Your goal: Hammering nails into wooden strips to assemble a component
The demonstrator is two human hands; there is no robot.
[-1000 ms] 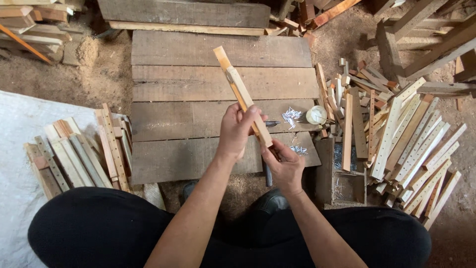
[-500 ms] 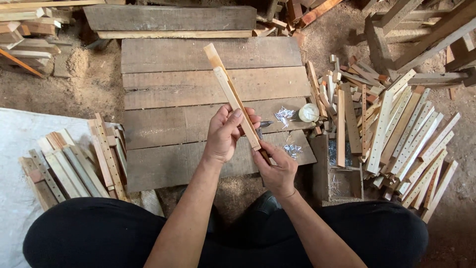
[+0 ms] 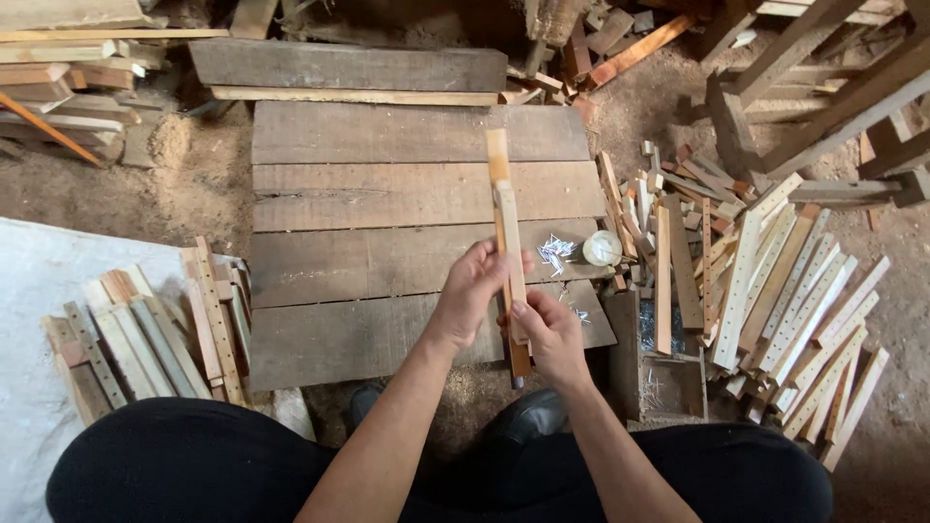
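Head view, looking straight down: both of your hands meet over the near right part of the plank platform [image 3: 387,194], a work surface of weathered boards lying on the dirt floor. Your left hand [image 3: 477,291] wraps its fingers around the middle of a long wooden slat [image 3: 506,218], and your right hand [image 3: 550,334] clasps the same slat lower down, thumb pressed on its face. A second slat seems to lie against the first, the two held together, though you cannot tell exactly where one ends and the other begins. The slat runs almost straight away from you, its far end pointing at the platform's far edge and its near end poking out below your right hand, past the platform's near edge. A dark tool handle shows just under that near end, mostly hidden by the hand.

Close to the platform's right edge, just right of the slat, you have a small scatter of nails [image 3: 556,252] and a round pale tub [image 3: 602,249] beside it. Off the right edge lies a large heap of drilled light slats [image 3: 794,310]. Off the left edge a smaller stack of similar slats [image 3: 145,329] rests partly on a white sheet [image 3: 39,291]. Your dark-trousered legs fill the bottom.
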